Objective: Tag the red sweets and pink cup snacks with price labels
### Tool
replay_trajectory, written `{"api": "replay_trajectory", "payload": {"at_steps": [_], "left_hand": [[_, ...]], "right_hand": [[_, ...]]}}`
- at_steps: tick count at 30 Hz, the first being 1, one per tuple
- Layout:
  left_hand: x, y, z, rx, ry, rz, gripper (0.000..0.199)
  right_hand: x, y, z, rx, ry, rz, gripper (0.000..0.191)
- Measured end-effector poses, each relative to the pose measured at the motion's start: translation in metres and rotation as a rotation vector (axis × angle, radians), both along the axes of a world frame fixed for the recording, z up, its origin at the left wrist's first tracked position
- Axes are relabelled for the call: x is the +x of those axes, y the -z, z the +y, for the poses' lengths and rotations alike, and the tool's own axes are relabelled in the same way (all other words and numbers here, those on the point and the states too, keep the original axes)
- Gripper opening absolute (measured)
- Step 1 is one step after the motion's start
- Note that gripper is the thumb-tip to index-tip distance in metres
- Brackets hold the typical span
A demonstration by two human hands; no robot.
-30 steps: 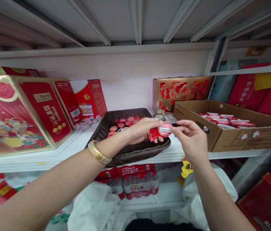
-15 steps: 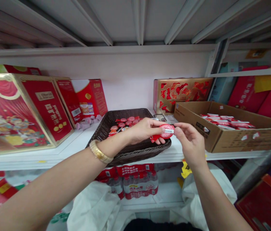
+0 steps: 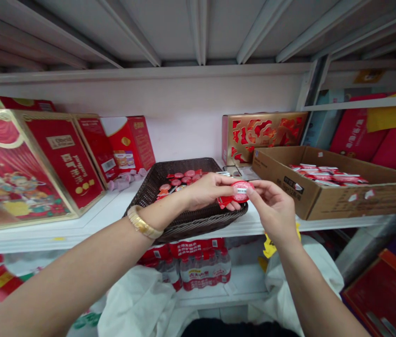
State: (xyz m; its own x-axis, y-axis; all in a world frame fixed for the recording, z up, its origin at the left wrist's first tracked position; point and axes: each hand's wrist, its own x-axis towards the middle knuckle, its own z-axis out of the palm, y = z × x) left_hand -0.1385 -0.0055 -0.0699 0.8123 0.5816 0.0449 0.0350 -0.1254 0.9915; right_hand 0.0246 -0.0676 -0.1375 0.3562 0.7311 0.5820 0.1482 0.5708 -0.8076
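Note:
A round red packet [image 3: 240, 193] with a white barcode label is pinched by my left hand [image 3: 209, 191] from its left side. My right hand [image 3: 271, 203] grips the packet's right edge, the thumb at the label's end. Both hands are over the right part of a dark woven basket [image 3: 145, 183]. Several red and pink wrapped pieces [image 3: 188, 175] lie in the basket, partly hidden behind my left hand. A gold bracelet [image 3: 143, 223] circles my left wrist.
Right of the basket stands a cardboard box [image 3: 338, 202] with red packets, a gold gift box [image 3: 271, 133] behind it. Red cartons [image 3: 66, 154] stand left on the white shelf [image 3: 89, 224]. Bottled water [image 3: 205, 271] sits below; a metal shelf hangs overhead.
My right thumb and fingers have moved left onto the packet's edge and closed on it. The view has shifted slightly.

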Motion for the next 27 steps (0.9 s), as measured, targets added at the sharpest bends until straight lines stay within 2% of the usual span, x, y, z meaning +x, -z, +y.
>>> {"api": "replay_trajectory", "payload": {"at_steps": [5, 8, 11, 13, 15, 17, 19, 22, 24, 25, 27], "left_hand": [[-0.003, -0.005, -0.001, 0.110, -0.139, 0.142, 0.038], [-0.003, -0.013, -0.004, 0.130, -0.132, 0.236, 0.034], [0.007, -0.024, -0.006, 0.046, -0.111, 0.250, 0.030], [0.026, -0.032, -0.007, 0.001, -0.123, 0.201, 0.032], [0.056, -0.041, -0.006, -0.011, -0.136, 0.134, 0.033], [0.092, -0.049, -0.002, -0.014, -0.129, 0.070, 0.039], [0.125, -0.057, 0.005, -0.001, -0.109, 0.054, 0.056], [0.151, -0.069, 0.021, 0.213, -0.191, 0.181, 0.071], [0.146, -0.075, 0.031, 0.393, -0.269, 0.222, 0.063], [0.137, -0.077, 0.036, 0.465, -0.302, 0.223, 0.057], [0.112, -0.079, 0.044, 0.560, -0.365, 0.254, 0.051]], "right_hand": [[0.002, 0.000, 0.000, 0.023, 0.046, 0.037, 0.031], [0.007, -0.003, -0.006, -0.007, 0.075, -0.055, 0.033], [0.021, -0.009, -0.013, -0.019, 0.144, -0.131, 0.027], [0.036, -0.015, -0.015, 0.028, 0.192, -0.106, 0.027], [0.060, -0.024, -0.013, 0.091, 0.249, -0.072, 0.029], [0.090, -0.035, -0.008, 0.130, 0.365, -0.072, 0.031], [0.124, -0.044, -0.003, 0.122, 0.543, -0.124, 0.035], [0.162, -0.048, -0.003, -0.002, 0.859, -0.323, 0.043], [0.168, -0.044, -0.009, -0.015, 1.011, -0.384, 0.046], [0.164, -0.039, -0.013, 0.019, 1.039, -0.383, 0.043], [0.146, -0.029, -0.020, 0.129, 1.005, -0.364, 0.032]]}}
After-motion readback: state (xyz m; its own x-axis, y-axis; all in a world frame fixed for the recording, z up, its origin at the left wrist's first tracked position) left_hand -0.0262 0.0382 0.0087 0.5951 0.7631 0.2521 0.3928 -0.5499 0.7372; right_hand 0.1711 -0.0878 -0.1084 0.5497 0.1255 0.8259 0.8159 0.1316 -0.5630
